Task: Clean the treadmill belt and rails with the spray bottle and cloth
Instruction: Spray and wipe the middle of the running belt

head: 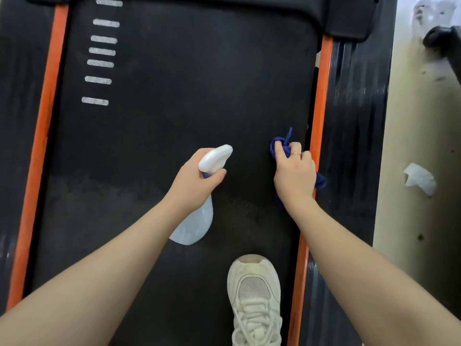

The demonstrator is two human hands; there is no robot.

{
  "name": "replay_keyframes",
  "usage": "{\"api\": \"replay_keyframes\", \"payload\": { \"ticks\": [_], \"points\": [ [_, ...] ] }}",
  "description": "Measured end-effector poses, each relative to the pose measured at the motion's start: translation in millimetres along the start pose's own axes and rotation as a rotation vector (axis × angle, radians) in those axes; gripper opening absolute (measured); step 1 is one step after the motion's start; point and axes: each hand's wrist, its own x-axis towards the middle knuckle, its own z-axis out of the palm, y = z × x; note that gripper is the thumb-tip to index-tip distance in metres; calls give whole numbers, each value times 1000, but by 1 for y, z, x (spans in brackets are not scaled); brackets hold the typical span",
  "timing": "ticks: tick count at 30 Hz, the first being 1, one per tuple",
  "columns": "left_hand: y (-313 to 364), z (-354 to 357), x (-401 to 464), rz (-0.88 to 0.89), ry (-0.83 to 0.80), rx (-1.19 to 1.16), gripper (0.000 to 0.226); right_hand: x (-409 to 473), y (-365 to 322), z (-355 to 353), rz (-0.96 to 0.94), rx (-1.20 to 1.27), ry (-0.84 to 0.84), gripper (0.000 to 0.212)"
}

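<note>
A blue cloth [279, 148] was bunched in the right hand [294, 171] at the treadmill belt's [174, 108] right edge, beside the orange rail [321, 101]. The left hand [197, 181] gripped a white spray bottle [199, 221] over the belt's middle. A white sneaker [254, 300] stood on the belt nearer the camera.

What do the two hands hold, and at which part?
Left hand grips the spray bottle at its neck; right hand grips the bunched blue cloth.
</note>
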Motion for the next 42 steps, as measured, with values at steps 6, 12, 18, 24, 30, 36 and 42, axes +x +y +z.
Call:
{"api": "replay_keyframes", "payload": {
  "ticks": [6,12,18,24,30,36,42],
  "points": [
    [-7,-25,-12,1,49,-40,41,-68,-53,-1,-494,161,-138,37],
    [-23,-45,-25,-26,110,-46,38,-29,-41,-3,-250,115,-127,40],
    [-34,-59,-31,-59,203,-85,39,-60,-100,-12,-657,144,-341,47],
    [-53,-88,-42,-138,315,-230,43,-17,-109,-6,-450,61,-262,39],
    [-89,-141,-63,-145,310,-160,46,-41,-162,-21,-814,-3,-421,56],
    [-121,-192,-88,-193,237,-45,49,-7,-206,-29,-891,-121,-552,51],
    [-141,-224,-82,-244,365,-130,41,-12,-278,-24,-679,-72,-490,45]
  ]
}}
